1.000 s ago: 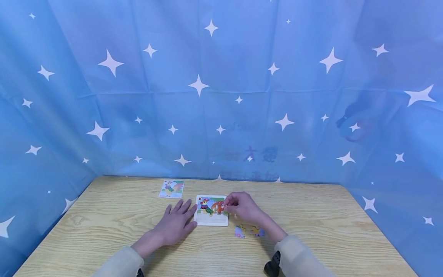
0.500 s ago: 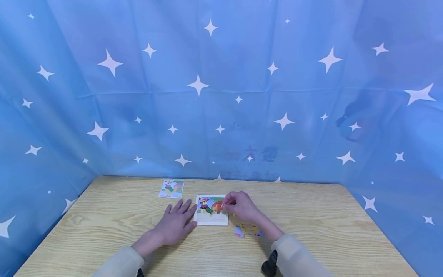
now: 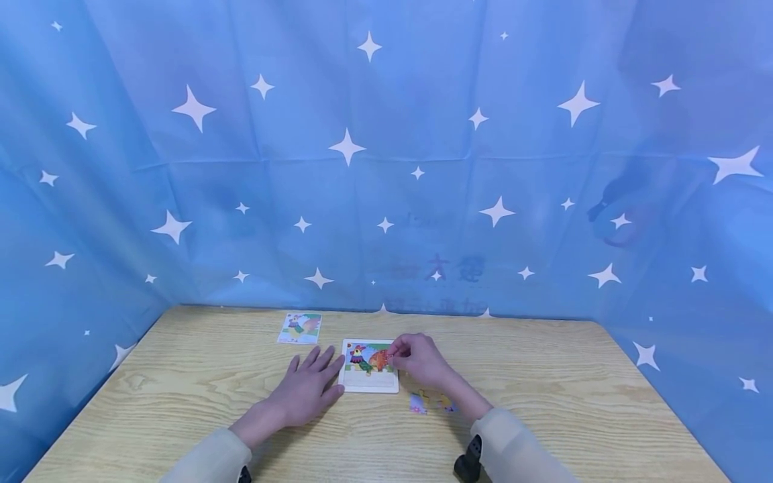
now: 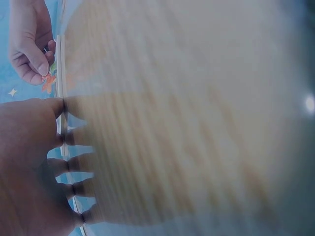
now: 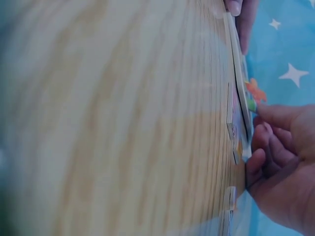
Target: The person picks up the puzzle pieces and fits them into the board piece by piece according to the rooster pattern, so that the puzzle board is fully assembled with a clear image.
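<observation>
A white-framed puzzle board [image 3: 372,387] with a rooster picture partly filled in lies on the table. My right hand [image 3: 423,362] pinches an orange puzzle piece [image 5: 256,90] with a green part between thumb and index finger, over the board's right side. In the left wrist view that piece [image 4: 48,82] stands tilted above the board. My left hand [image 3: 304,396] lies spread on the table, its thumb and fingertips at the board's left edge. Loose puzzle pieces [image 3: 419,404] lie to the right, below my right hand.
A printed picture card [image 3: 299,328] of the rooster lies behind my left hand, to the left of the board. The wooden table [image 3: 199,376] ends at a blue curtain [image 3: 417,221] with white stars along the back and sides.
My right hand has shifted slightly left over the board with the puzzle piece, and its forearm has come a little left too. My left hand stays in place.
</observation>
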Demonstrator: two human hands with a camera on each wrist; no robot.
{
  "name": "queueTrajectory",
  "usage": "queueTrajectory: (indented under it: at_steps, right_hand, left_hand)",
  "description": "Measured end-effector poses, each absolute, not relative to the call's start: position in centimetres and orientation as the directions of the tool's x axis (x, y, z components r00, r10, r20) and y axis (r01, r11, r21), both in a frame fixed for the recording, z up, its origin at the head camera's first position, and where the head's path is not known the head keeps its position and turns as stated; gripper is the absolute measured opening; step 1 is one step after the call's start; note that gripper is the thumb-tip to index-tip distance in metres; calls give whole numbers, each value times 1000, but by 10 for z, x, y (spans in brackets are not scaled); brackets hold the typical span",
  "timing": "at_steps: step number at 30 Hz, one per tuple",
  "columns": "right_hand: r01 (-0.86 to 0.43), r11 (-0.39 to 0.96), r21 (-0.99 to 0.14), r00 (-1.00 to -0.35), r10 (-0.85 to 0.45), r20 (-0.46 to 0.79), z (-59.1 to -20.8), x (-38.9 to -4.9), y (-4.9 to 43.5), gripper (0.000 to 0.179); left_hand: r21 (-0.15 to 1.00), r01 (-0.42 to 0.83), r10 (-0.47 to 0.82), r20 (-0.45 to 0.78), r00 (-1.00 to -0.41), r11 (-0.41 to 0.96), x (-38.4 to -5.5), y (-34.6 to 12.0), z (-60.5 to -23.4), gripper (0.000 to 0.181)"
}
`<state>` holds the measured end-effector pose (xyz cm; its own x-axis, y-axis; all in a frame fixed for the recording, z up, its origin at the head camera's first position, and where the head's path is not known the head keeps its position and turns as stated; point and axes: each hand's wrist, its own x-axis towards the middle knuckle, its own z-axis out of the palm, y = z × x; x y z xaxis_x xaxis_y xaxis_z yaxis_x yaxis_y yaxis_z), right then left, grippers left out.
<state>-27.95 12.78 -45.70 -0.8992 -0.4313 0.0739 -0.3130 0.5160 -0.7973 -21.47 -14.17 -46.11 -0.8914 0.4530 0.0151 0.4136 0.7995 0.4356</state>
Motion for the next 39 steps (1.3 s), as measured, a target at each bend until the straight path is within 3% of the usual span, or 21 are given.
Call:
queueTrajectory:
  at_steps: [16, 25, 33, 39]
  right_hand:
    - [-301, 567, -767, -909, -413, 51, -457, -278, 121, 3]
    - [-377, 606, -700, -899, -421, 120, -460, -279, 118, 2]
    - [-482, 569, -666, -847, -496, 189, -459, -276, 126, 15]
    - [-610, 575, -546, -774, -581, 253, -455, -272, 133, 25]
  left_hand:
    - [436, 390, 431, 5, -902, 811, -213, -141, -458, 59]
    - [441, 394, 433, 15, -901, 806, -213, -141, -458, 59]
    - [434, 395, 432, 13, -902, 810, -214, -141, -459, 59]
    - [426, 403, 438, 16, -899, 810, -214, -141, -459, 57]
